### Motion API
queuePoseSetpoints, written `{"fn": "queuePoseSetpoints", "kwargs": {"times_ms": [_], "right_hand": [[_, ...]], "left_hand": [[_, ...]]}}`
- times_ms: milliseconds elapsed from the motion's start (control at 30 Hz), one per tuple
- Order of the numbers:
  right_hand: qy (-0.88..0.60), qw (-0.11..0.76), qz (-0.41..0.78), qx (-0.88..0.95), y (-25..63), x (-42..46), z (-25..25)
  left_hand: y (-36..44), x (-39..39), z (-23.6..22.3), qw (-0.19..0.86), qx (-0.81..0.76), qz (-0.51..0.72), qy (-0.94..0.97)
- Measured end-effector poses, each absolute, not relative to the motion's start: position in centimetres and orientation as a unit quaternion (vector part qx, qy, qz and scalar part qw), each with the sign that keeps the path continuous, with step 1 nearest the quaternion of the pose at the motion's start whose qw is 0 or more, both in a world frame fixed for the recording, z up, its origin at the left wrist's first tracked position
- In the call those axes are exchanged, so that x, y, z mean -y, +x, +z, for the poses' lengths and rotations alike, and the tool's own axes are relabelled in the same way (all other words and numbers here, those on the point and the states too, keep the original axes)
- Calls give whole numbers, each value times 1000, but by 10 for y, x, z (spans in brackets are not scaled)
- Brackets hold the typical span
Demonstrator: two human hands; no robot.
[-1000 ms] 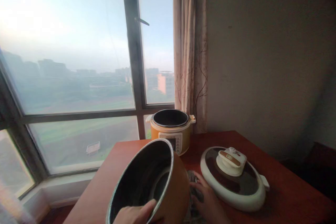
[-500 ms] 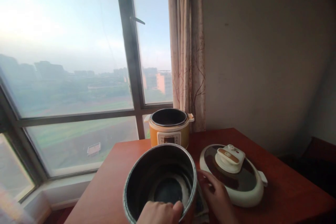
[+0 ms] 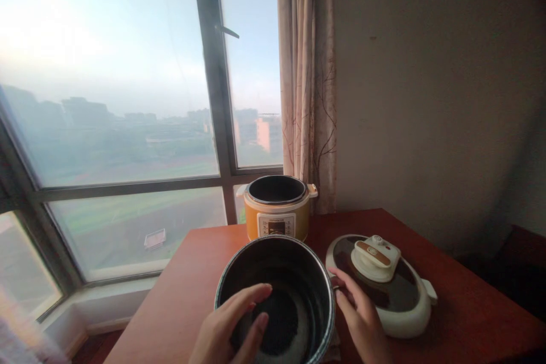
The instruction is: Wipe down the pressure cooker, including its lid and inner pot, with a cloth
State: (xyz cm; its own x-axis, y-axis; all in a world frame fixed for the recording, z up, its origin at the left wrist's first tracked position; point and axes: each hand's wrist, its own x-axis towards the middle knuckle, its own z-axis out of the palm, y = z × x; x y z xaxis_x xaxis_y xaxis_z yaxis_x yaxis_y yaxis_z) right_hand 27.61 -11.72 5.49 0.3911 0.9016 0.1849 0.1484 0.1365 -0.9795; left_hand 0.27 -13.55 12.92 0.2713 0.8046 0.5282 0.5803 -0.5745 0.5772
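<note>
A dark, round inner pot (image 3: 313, 273) is at the near side of the table, its mouth tilted towards me. My left hand (image 3: 234, 324) is over the pot's near left part, thumb and fingers apart, with nothing between them. At the pot's right side, my right hand (image 3: 356, 313) has its fingers bent against the rim and outer wall. A small pale bit shows between those fingers, too small to name. Behind the pot stands an orange and white electric pressure cooker (image 3: 251, 220) with its top uncovered. Its white lid (image 3: 405, 318), with a dark top and a brown-and-white handle, lies to the right.
The reddish-brown table (image 3: 170, 296) has its far edge near the window (image 3: 128, 142). A patterned curtain (image 3: 298, 68) hangs behind the cooker, and a grey wall (image 3: 426, 96) rises behind the table on the right. Something pale shows beside the pot's lower right, mostly hidden.
My left hand has let go of the near rim and its fingers have spread over the pot. The pot has shifted right. My right hand has stayed at its right side.
</note>
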Motion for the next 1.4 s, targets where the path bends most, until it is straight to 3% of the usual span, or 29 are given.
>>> {"fn": "queuePoseSetpoints", "kwargs": {"times_ms": [100,200,333,567,767,867,1167,1267,1400], "right_hand": [[-573,603,315,457,274,119,58],[-575,592,328,460,273,118,56],[-560,577,378,459,276,117,55],[-569,559,397,454,272,117,63],[-558,573,362,479,263,114,60],[-558,550,362,505,267,115,84],[-481,620,166,597,273,50,243],[-495,613,65,612,278,2,277],[-557,563,-15,611,286,-53,296]], "left_hand": [[-26,123,132,77,-539,488,683],[-45,110,129,47,-637,480,601],[-49,101,116,149,-640,414,630],[-33,99,99,371,-611,432,550],[-26,108,110,392,-596,489,502],[-29,110,120,396,-574,523,490],[-19,22,232,276,-385,700,535],[-9,-33,263,216,-387,696,565],[-2,-92,283,72,-501,585,633]]}}
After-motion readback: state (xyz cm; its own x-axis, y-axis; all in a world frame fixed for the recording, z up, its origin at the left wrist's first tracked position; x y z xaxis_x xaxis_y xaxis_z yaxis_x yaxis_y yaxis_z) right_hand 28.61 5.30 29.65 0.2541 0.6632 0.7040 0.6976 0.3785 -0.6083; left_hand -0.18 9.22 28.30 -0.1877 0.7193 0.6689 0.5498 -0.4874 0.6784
